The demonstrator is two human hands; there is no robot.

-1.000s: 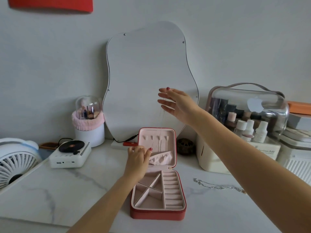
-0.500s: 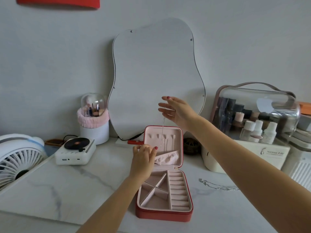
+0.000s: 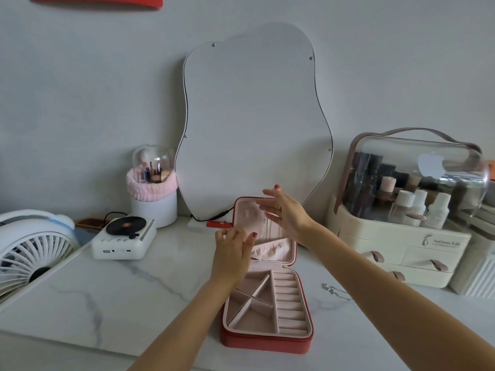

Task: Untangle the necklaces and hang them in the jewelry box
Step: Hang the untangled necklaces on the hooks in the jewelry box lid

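A red jewelry box point(image 3: 267, 340) with pink lining lies open on the marble counter, its lid upright. A thin silver necklace point(image 3: 265, 223) hangs in front of the lid's hooks, pinched at the top by my right hand point(image 3: 284, 214). My left hand point(image 3: 233, 249) rests at the lid's left edge, fingers curled at the chain's lower part. A second silver necklace point(image 3: 336, 290) lies loose on the counter right of the box, partly behind my right forearm.
A wavy mirror point(image 3: 254, 121) leans on the wall behind the box. A white fan point(image 3: 29, 247) and a small record-player gadget point(image 3: 124, 238) stand at left, beside a brush holder point(image 3: 154, 188). A clear-lidded cosmetics organizer point(image 3: 401, 210) fills the right.
My right hand has come down from high in front of the mirror to the top of the lid, lowering the chain against the hooks. My left hand stayed at the lid.
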